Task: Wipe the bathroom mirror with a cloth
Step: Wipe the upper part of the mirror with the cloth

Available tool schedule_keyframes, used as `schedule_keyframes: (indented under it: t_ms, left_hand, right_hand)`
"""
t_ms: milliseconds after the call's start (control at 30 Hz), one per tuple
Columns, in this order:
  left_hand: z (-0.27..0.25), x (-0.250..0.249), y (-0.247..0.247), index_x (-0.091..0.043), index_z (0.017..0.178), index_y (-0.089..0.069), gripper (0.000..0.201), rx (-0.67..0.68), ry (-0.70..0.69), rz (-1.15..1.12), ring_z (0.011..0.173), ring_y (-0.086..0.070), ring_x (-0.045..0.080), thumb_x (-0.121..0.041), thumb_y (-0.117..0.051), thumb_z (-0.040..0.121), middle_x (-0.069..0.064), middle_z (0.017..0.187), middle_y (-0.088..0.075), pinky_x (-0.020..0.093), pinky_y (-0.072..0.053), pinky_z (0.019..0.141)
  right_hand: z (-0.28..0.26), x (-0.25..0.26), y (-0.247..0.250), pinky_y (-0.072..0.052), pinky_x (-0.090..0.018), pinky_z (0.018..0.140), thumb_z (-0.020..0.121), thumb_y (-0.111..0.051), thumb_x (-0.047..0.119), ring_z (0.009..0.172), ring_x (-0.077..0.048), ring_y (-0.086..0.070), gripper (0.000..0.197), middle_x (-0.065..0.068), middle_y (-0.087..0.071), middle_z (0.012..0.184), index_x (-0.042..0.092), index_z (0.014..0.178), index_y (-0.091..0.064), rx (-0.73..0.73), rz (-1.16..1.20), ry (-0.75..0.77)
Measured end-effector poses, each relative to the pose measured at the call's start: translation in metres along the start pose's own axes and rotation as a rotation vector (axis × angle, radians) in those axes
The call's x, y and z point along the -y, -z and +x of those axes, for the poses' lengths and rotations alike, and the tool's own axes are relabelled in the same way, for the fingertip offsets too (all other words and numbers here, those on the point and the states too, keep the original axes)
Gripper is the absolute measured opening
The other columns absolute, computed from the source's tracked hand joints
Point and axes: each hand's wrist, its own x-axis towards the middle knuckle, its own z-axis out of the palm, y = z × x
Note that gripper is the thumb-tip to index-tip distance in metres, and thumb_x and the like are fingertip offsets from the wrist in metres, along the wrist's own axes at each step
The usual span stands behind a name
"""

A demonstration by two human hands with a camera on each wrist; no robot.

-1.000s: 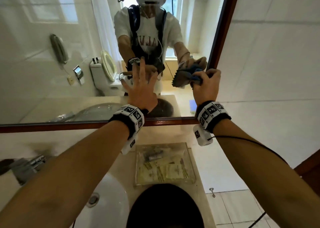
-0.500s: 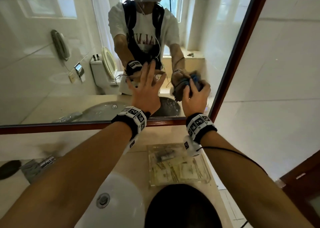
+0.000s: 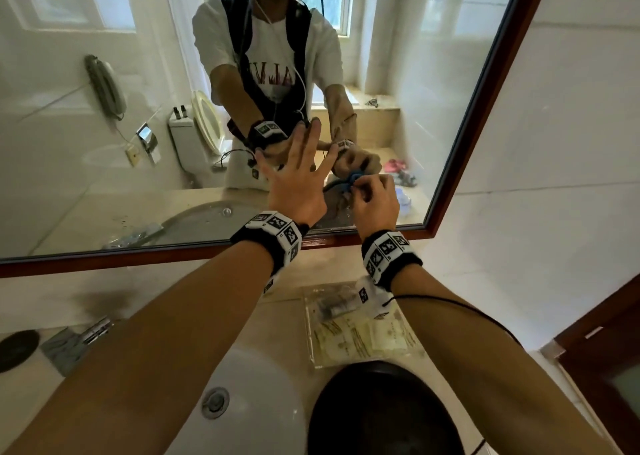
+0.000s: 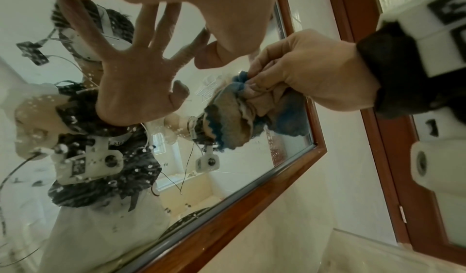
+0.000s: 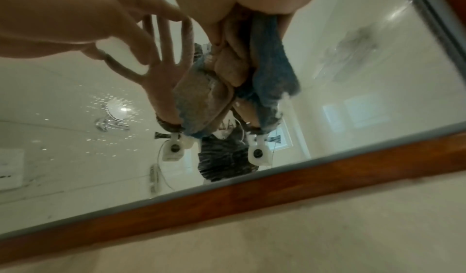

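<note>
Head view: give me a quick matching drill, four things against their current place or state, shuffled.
Things:
1. left hand
2. right hand
3. cloth
4. clear tray

States:
a. bunched against the glass
b. flat on the counter under the mirror
c. fingers spread on the mirror
d. grip closed round the cloth

Pairs: 1-c, 2-d, 3-a, 4-b

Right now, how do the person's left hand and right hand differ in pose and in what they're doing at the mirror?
The left hand is spread flat, fingers straight, against the wood-framed mirror; the right hand is curled. The left hand holds nothing; the right hand grips a bunched blue and tan cloth. The left hand sits higher and further from the frame's corner. Both wear marker-patterned wristbands.
</note>
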Motion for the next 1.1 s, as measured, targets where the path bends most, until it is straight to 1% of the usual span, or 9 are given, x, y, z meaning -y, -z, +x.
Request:
schedule_keyframes:
  t_ms: [100,233,333,433,600,733,867,1000,1100]
  left_hand:
    - [0.0,0.001,-0.002,-0.035,0.153,-0.019,0.091,-0.016,0.001,0.005,0.151,0.002,0.027,-0.023,-0.062,0.073,0.007,0.165,0.002,0.08,-0.019,0.098]
    - [0.0,0.0,-0.003,-0.036,0.153,-0.014,0.093,-0.006,0.007,0.011,0.15,0.007,0.026,-0.023,-0.063,0.075,0.006,0.164,0.006,0.079,-0.018,0.099]
    - [-0.001,0.0,-0.006,-0.035,0.153,-0.013,0.093,-0.02,0.002,0.026,0.151,0.006,0.027,-0.022,-0.062,0.075,0.008,0.164,0.005,0.079,-0.018,0.099]
    - [-0.001,0.001,-0.009,-0.034,0.153,-0.014,0.092,-0.037,0.001,0.017,0.151,0.004,0.028,-0.022,-0.062,0.076,0.009,0.164,0.002,0.08,-0.018,0.098]
    - [0.0,0.003,-0.004,-0.034,0.151,-0.023,0.089,-0.05,-0.011,-0.031,0.151,0.002,0.028,-0.022,-0.066,0.074,0.008,0.164,0.0,0.08,-0.019,0.098]
    - [-0.005,0.006,-0.004,-0.033,0.149,-0.03,0.087,-0.03,-0.026,-0.02,0.15,0.0,0.035,-0.021,-0.068,0.072,0.01,0.164,-0.001,0.08,-0.018,0.099]
    - [-0.005,0.006,-0.005,-0.034,0.151,-0.026,0.088,-0.002,-0.028,0.007,0.15,0.0,0.037,-0.02,-0.064,0.074,0.01,0.164,-0.001,0.082,-0.018,0.097]
    - [-0.005,0.007,-0.007,-0.035,0.151,-0.021,0.09,-0.001,-0.03,0.032,0.15,0.001,0.037,-0.022,-0.066,0.074,0.011,0.164,0.0,0.082,-0.018,0.097]
    - [-0.004,0.007,-0.009,-0.035,0.15,-0.025,0.09,-0.025,-0.035,0.037,0.15,0.0,0.037,-0.021,-0.067,0.071,0.011,0.164,-0.001,0.083,-0.018,0.096]
  right_hand:
    - [0.014,-0.015,0.023,-0.047,-0.024,0.088,0.085,-0.07,0.015,0.097,-0.016,-0.056,0.026,-0.008,-0.048,0.121,0.01,0.108,-0.058,-0.099,0.033,-0.15]
    - [0.027,-0.043,0.044,-0.048,-0.032,0.101,0.083,-0.073,0.029,0.111,-0.026,-0.053,0.034,-0.012,-0.039,0.128,0.012,0.109,-0.06,-0.237,0.061,-0.279]
    - [0.029,-0.05,0.052,-0.045,-0.027,0.091,0.086,-0.07,0.036,0.114,-0.022,-0.048,0.03,-0.01,-0.04,0.126,0.018,0.109,-0.063,-0.242,-0.04,-0.365]
    - [0.028,-0.048,0.05,-0.05,-0.036,0.089,0.089,-0.063,0.042,0.107,-0.026,-0.055,0.03,-0.009,-0.049,0.118,0.022,0.112,-0.062,-0.216,-0.059,-0.424]
    - [0.021,-0.03,0.03,-0.052,-0.043,0.087,0.092,-0.057,0.032,0.097,-0.028,-0.06,0.02,-0.008,-0.053,0.114,0.021,0.109,-0.055,-0.225,-0.016,-0.463]
    - [-0.004,-0.01,-0.004,-0.048,-0.04,0.085,0.091,-0.06,0.023,0.097,-0.033,-0.059,0.013,-0.012,-0.053,0.109,0.015,0.101,-0.06,-0.156,0.002,-0.456]
    - [-0.038,0.01,-0.039,-0.044,-0.035,0.083,0.09,-0.06,0.019,0.099,-0.032,-0.057,0.011,-0.013,-0.053,0.11,0.012,0.099,-0.061,-0.067,0.041,-0.441]
    - [-0.038,0.01,-0.041,-0.044,-0.035,0.088,0.088,-0.062,0.016,0.101,-0.029,-0.057,0.012,-0.011,-0.053,0.112,0.011,0.099,-0.058,-0.031,0.078,-0.437]
    - [-0.029,-0.003,-0.029,-0.045,-0.036,0.087,0.087,-0.063,0.013,0.099,-0.03,-0.058,0.011,-0.011,-0.053,0.112,0.011,0.095,-0.057,0.002,0.047,-0.399]
